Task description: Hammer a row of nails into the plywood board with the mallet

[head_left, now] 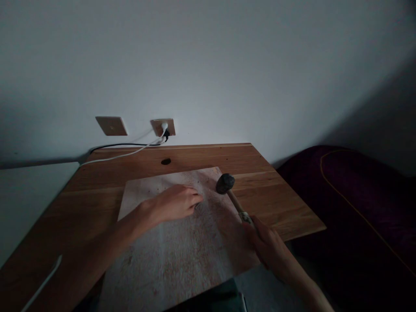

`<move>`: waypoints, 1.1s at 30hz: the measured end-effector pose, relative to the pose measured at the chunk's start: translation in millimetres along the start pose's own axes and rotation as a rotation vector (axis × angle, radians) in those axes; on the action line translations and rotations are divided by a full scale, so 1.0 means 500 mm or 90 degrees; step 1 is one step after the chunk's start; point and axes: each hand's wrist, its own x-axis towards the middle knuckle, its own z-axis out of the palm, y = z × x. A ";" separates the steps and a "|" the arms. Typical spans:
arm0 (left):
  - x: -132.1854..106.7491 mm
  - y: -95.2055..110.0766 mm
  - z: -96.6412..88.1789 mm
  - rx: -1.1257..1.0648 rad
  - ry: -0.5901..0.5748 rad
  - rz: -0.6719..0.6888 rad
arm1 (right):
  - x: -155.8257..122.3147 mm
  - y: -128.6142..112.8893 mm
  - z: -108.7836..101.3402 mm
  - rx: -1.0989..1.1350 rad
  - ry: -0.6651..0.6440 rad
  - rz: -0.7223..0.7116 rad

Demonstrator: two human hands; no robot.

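"How many hands were at the pale board (169,268)?"

"Two. The right hand (264,247) was clamped round the one mallet (235,200), its head over the board's far right edge."

"The left hand (173,203)?"

"On the board, fingers together, gripping nothing. Wooden tabletop (276,199) stretched beyond the right edge."

A board (169,268) lies on the wooden desk (276,203), a wall socket (163,127) behind, a cushion (357,208) right.
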 end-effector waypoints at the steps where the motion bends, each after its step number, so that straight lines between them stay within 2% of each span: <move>1: -0.010 0.013 0.005 0.035 -0.023 0.030 | 0.000 0.001 0.002 0.004 0.000 0.002; 3: -0.021 0.035 0.019 0.102 -0.055 0.075 | 0.002 0.004 0.005 0.007 -0.005 0.001; 7: -0.016 0.063 0.036 0.177 -0.038 0.072 | 0.004 0.015 0.005 -0.001 0.002 -0.001; 11: -0.003 0.071 0.037 0.180 -0.029 0.096 | 0.005 0.021 0.006 0.002 0.005 -0.006; 13: 0.005 0.059 0.036 0.154 -0.031 0.095 | 0.004 0.018 0.006 0.007 0.001 -0.016; 15: 0.018 0.033 0.036 0.095 -0.009 0.055 | 0.003 0.012 0.005 0.010 -0.006 -0.015; 19: 0.060 -0.046 0.032 -0.062 0.074 -0.082 | 0.000 0.003 0.002 0.014 -0.009 -0.009; 23: 0.098 -0.108 0.030 -0.084 0.070 -0.131 | 0.000 0.006 0.003 0.026 -0.026 0.004; 27: 0.113 -0.124 0.033 -0.073 0.049 -0.130 | 0.002 0.018 0.006 0.032 -0.003 -0.015; 33: 0.113 -0.111 0.024 -0.014 -0.004 -0.087 | 0.002 0.018 0.004 0.030 -0.012 -0.021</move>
